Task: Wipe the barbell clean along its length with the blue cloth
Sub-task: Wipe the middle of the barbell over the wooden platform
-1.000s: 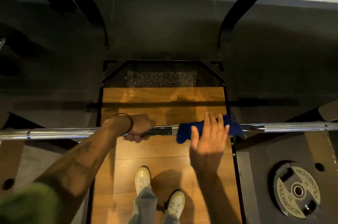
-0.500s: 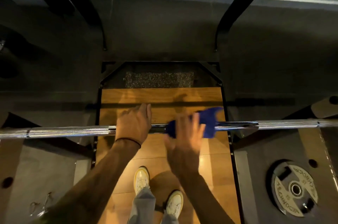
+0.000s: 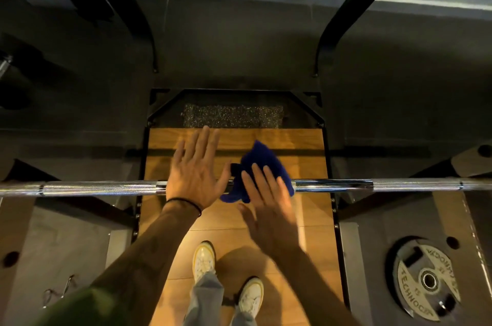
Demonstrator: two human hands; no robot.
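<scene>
My left hand point(image 3: 195, 179) has let go of the bar point(image 3: 101, 188) and spread flat, while my right hand point(image 3: 269, 208) presses the cloth point(image 3: 262, 163) flat-fingered mid-bar, so wiping goes on.

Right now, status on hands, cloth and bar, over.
Left hand open, flat over the bar. Right hand open, fingers pressing the cloth on the bar. Nothing blocking the bar.

cloth point(image 3: 262, 170) draped on barbell point(image 3: 101, 188) mid-length | left hand point(image 3: 195, 174) just left | weight plate point(image 3: 426, 277) lower right
</scene>
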